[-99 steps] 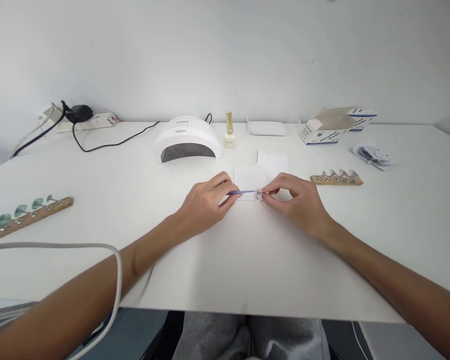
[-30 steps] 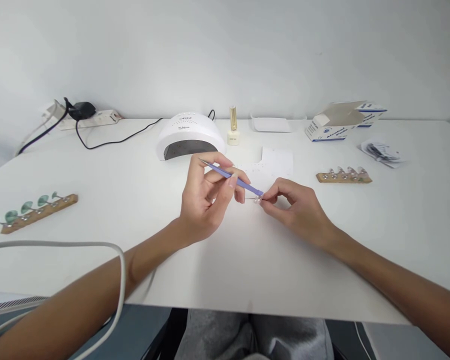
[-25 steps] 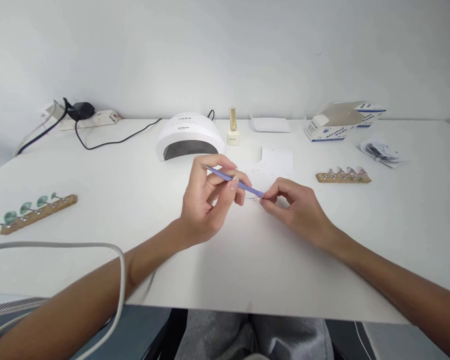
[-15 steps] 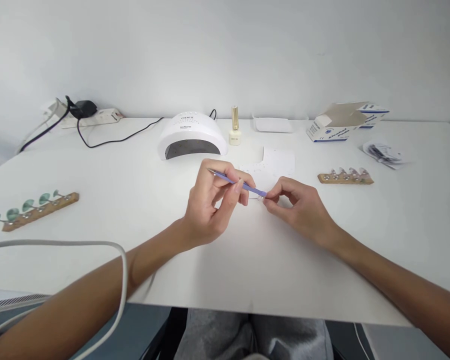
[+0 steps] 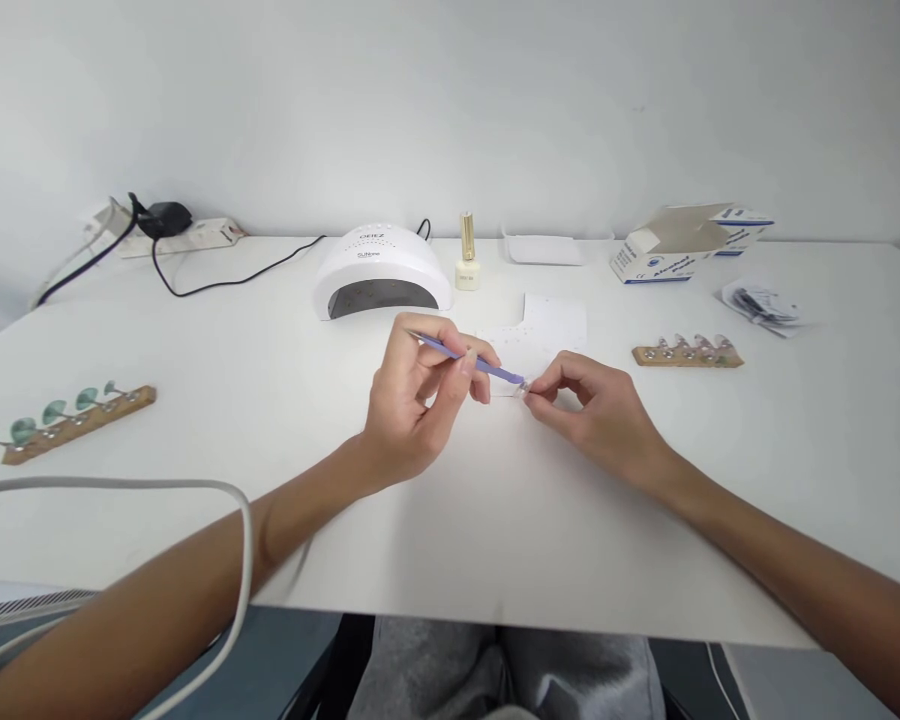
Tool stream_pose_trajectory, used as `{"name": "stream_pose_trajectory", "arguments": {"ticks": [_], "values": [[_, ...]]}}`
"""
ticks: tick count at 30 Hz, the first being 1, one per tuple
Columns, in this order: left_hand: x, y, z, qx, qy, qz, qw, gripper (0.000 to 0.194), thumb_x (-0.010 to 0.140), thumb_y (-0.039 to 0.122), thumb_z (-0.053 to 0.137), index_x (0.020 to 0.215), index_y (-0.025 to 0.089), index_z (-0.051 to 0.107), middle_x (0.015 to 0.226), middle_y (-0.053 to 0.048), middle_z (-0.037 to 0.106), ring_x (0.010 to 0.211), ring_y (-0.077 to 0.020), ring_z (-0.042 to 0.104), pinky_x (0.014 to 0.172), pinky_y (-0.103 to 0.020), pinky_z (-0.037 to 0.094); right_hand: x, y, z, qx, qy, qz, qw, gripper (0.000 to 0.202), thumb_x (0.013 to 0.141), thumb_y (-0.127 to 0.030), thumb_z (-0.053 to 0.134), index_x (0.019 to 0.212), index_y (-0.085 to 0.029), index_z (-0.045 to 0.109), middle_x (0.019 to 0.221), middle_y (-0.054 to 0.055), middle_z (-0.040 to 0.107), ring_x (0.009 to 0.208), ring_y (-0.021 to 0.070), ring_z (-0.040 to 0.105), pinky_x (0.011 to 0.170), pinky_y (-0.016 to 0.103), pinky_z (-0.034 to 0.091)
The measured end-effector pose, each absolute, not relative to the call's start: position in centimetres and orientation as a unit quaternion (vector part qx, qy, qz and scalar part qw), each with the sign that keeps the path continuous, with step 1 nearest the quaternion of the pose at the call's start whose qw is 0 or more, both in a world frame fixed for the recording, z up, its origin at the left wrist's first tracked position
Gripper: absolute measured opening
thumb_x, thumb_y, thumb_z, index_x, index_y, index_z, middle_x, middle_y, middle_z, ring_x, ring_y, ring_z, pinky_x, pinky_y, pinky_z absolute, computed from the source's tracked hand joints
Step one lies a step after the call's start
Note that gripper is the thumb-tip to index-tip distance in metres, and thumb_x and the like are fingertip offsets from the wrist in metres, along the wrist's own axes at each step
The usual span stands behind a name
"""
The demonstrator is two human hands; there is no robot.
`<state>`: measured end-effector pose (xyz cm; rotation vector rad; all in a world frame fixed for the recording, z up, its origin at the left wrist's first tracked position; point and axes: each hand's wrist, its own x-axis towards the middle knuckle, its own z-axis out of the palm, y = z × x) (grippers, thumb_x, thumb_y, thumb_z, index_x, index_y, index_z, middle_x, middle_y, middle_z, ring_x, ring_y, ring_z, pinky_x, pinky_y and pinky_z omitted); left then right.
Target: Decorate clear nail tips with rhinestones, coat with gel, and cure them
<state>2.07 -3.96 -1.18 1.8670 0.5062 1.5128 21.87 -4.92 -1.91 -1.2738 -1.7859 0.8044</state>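
A thin purple tool (image 5: pixel 499 371) is pinched between the fingers of my left hand (image 5: pixel 414 400), its right end pointing down toward my other hand. My right hand (image 5: pixel 596 405) pinches a small clear piece (image 5: pixel 522 388) between thumb and forefinger, and the tool's end is at that piece. Just behind both hands lies a white paper sheet (image 5: pixel 551 322) with a notched corner and small dark specks. Whether the tool's tip touches the clear piece cannot be made out for certain.
A white lamp (image 5: pixel 382 272) and a gold-capped bottle (image 5: pixel 467 255) stand behind. Wooden strips hold green pieces (image 5: pixel 82 425) at left and clear pieces (image 5: pixel 688 356) at right. Farther back are a shallow tray (image 5: pixel 544 250), an open box (image 5: pixel 664 245) and packets (image 5: pixel 763 305). A cable (image 5: pixel 247 560) crosses my left forearm.
My left hand and the purple tool have moved slightly left. The clear piece at my right fingertips shows more now. My right hand has hardly moved.
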Motion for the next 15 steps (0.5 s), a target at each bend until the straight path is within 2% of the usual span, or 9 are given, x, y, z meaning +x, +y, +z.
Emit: {"name": "stream_pose_trajectory", "arguments": {"ticks": [15], "values": [[2.1,-4.05,-0.68,0.711,0.218,0.578,0.336,0.014,0.091,0.018,0.05,0.099,0.022,0.038,0.086,-0.001,0.064,0.063,-0.0097,0.062,0.061,-0.029,0.054,22.26,-4.45,-2.09,-0.493,-0.707,0.316,0.397,0.009,0.08,-0.023,0.065,0.073,-0.022,0.059,0.077,0.001,0.062,0.073,0.0161,0.059,0.069,0.033,0.047]]}}
